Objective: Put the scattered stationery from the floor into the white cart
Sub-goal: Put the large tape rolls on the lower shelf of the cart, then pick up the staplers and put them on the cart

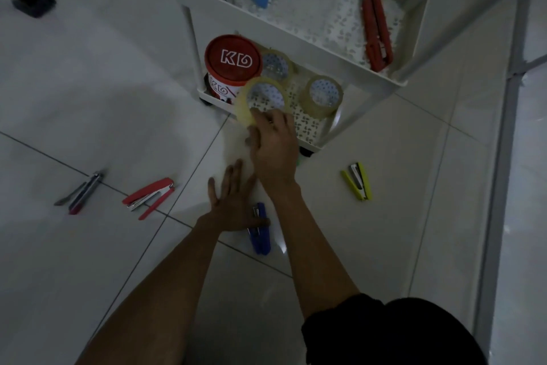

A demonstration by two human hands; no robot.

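Observation:
My right hand [273, 145] grips a clear tape roll [251, 98] by its near rim, holding it tilted over the front edge of the white cart's lower shelf [313, 127]. Two more tape rolls [321, 95] lie on that shelf beside a red-lidded tub [233, 58]. My left hand [232, 201] hangs open with fingers spread, just above the floor and over a blue stapler [260, 234]. On the floor also lie a red stapler [149, 194], a yellow-green stapler [358, 181] and a grey and pink cutter [81, 193].
The cart's upper shelf [325, 18] holds a red cutter [376, 30] and a pile of pens and tools at its far left. A person's dark foot [32, 2] stands at the far left. A metal door frame [500, 157] runs down the right.

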